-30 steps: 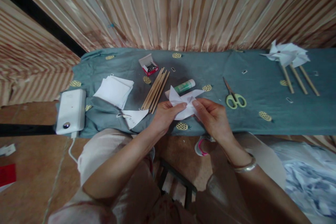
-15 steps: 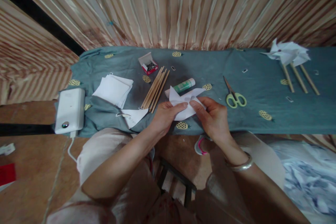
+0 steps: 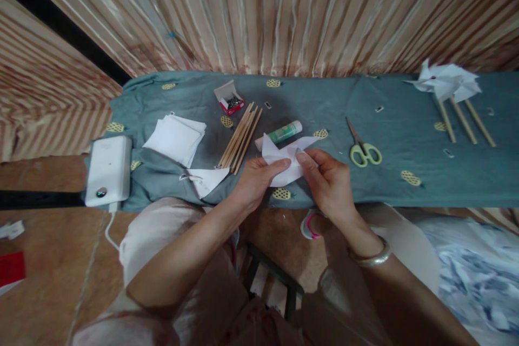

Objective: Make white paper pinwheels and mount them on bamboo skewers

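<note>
A white paper pinwheel (image 3: 287, 173), its points folded toward the centre, is held between both hands above the table's near edge. My left hand (image 3: 256, 177) pinches its left side, thumb lying on top near the middle. On the other side my right hand (image 3: 329, 179) grips the paper with thumb and fingers; the fingers underneath are hidden. Just behind the paper lies a green and white glue stick (image 3: 284, 133). A bundle of wooden sticks (image 3: 240, 139) rests to the left of it, and green-handled scissors (image 3: 362, 147) lie to the right.
White paper squares (image 3: 175, 139) are stacked at left, near a cut paper piece (image 3: 207, 180) and a white power bank (image 3: 108, 170). A small open box of metal pins (image 3: 231, 101) sits behind. Finished pinwheels (image 3: 446, 82) on sticks lie far right on the green cloth (image 3: 324, 97).
The right thumb has shifted slightly to the right on the folded paper. Both hands keep their hold, and the other things lie as before.
</note>
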